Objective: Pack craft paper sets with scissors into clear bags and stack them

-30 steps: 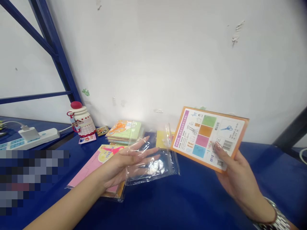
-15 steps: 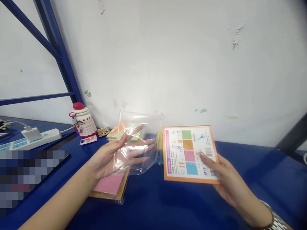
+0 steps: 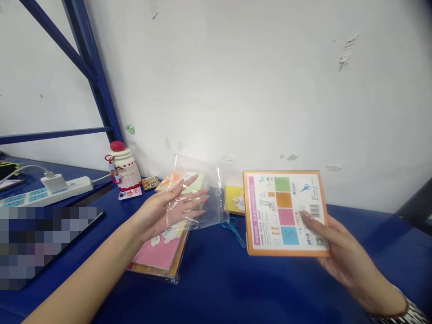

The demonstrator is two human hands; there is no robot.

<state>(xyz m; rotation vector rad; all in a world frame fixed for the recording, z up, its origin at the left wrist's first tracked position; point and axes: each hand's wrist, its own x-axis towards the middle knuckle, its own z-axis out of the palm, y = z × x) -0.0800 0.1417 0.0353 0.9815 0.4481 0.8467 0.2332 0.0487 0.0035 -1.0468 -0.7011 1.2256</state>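
Note:
My left hand (image 3: 168, 209) is raised with spread fingers, holding up a clear plastic bag (image 3: 197, 191) that covers part of the fingers. Below it lies a cellophane-wrapped pink craft paper pack (image 3: 158, 252). My right hand (image 3: 347, 256) holds an orange-edged craft paper pack (image 3: 286, 213) upright, its back with colour squares and a barcode facing me. Fingertips rest near the barcode. Blue child's scissors (image 3: 232, 231) lie on the blue tabletop (image 3: 270, 288) between my hands. A yellow paper pack (image 3: 234, 200) stands behind them, and a green pack (image 3: 194, 182) shows through the bag.
A white power strip (image 3: 50, 191) with a plug sits at the left, near a decorated bottle with a red cap (image 3: 123, 168), a small card (image 3: 130, 192) and a small packet (image 3: 150, 182). A blue steel frame (image 3: 91, 76) rises against the white wall (image 3: 263, 81).
The orange-edged pack has turned from tilted to nearly level and shifted right. The bag has risen upright from the table, and the blue scissors now show on the tabletop.

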